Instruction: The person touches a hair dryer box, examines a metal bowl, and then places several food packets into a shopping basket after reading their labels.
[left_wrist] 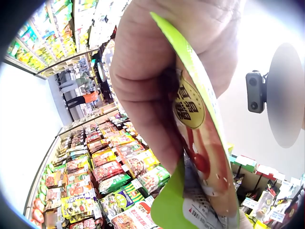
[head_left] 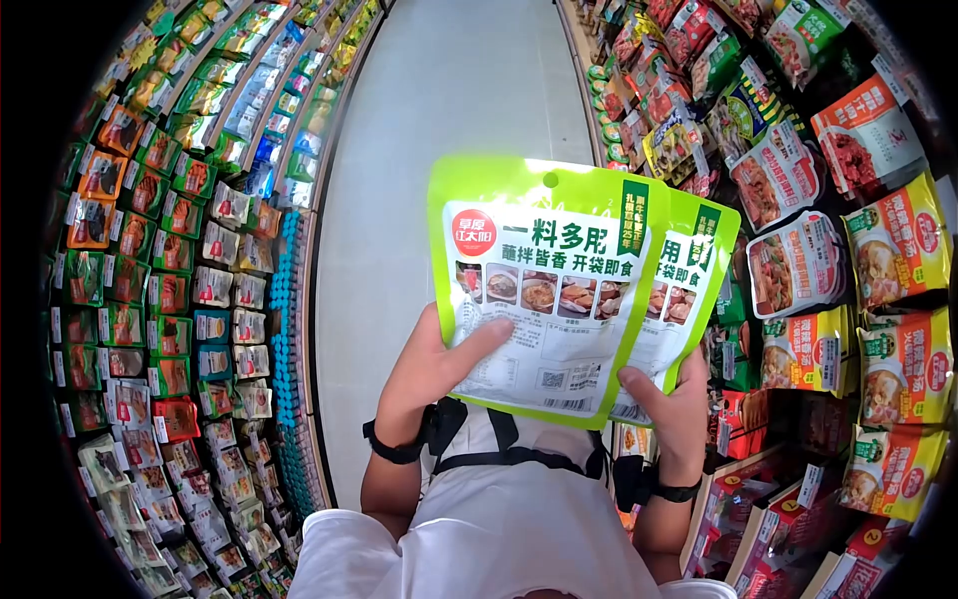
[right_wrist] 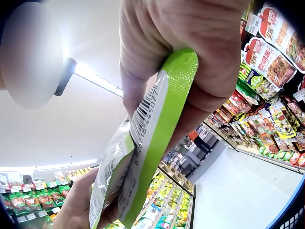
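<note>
Two seasoning pouches, lime green and white with Chinese print and small food pictures, are held up before the chest in the head view. The front pouch (head_left: 574, 344) overlaps the left part of the rear pouch (head_left: 689, 262). My left hand (head_left: 446, 354) grips the front pouch by its left edge, thumb across the printed face and fingers behind it. At the lower right, my right hand (head_left: 671, 404) pinches the rear pouch, its thumb on the printed side. The right wrist view shows the right hand (right_wrist: 186, 62) around the green corner, beside the barcode.
Shelves of packets (head_left: 180, 270) line the left side, and hotpot seasoning bags (head_left: 903, 364) hang close on the right. Between them runs the pale aisle floor (head_left: 449, 90). People (left_wrist: 83, 98) stand far off. A blue basket edge (right_wrist: 290, 217) shows in the right wrist view.
</note>
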Demonstrator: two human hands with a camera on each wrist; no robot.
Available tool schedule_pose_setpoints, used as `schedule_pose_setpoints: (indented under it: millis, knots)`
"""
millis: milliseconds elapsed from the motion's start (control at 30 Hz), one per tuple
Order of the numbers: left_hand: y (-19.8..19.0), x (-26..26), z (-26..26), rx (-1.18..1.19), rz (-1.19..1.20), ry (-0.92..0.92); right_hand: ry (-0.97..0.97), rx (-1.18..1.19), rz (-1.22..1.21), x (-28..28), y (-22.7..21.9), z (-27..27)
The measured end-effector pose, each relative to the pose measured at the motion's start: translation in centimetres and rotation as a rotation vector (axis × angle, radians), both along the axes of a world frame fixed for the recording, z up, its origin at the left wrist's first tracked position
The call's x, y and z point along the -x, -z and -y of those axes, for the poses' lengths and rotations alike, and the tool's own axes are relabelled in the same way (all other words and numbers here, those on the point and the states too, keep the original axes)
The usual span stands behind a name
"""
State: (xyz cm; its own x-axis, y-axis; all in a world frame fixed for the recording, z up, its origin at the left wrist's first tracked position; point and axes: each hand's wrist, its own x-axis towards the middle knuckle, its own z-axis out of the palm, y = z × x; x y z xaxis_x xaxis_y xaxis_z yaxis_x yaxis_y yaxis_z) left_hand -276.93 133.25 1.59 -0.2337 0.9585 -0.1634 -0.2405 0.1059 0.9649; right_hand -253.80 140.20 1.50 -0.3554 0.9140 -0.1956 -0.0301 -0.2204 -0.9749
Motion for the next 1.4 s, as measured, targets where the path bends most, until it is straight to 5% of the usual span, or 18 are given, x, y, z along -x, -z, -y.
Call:
schedule_pose_setpoints:
  millis: [167, 333, 567, 733, 1000, 1067, 1267, 1400]
  knots:
    - [0.0, -1.0, 0.0, 0.054, -0.130, 0.006, -0.106, -0.146, 0.198, -1.1, 0.5, -0.5]
    - [0.1, -2.4, -3.1, 0.092, -0.050, 0.212, 0.015, -0.285, 0.346, -2.9, -0.6, 0.2]
    - [-1.1, -1.9, -9.1, 0.026, -0.066, 0.628, 0.226, -0.112, 0.102, -3.9, -4.3, 1.7]
    - [2.5, -4.2, -9.0, -0.007, 0.141, 0.386, 0.383, -0.229, 0.114, -3.0, -1.3, 2.0]
    - [3.1, -10.2, -10.5, 0.158, 0.095, 0.787, 0.741, 0.215, -0.179, -8.8, 3.7, 7.6]
    - [3.7, -11.7, -9.9, 0.177, 0.081, 0.849, 0.847, 0.204, -0.233, -9.5, 3.6, 9.1]
    - [4.7, -14.3, -4.4, 0.191, 0.316, 0.597, 1.032, 0.029, -0.104, -14.5, 3.8, 12.6]
    - [3.9, -13.5, -1.4, 0.197, 0.163, 0.662, 1.091, -0.135, -0.198, -16.9, 3.4, 14.3]
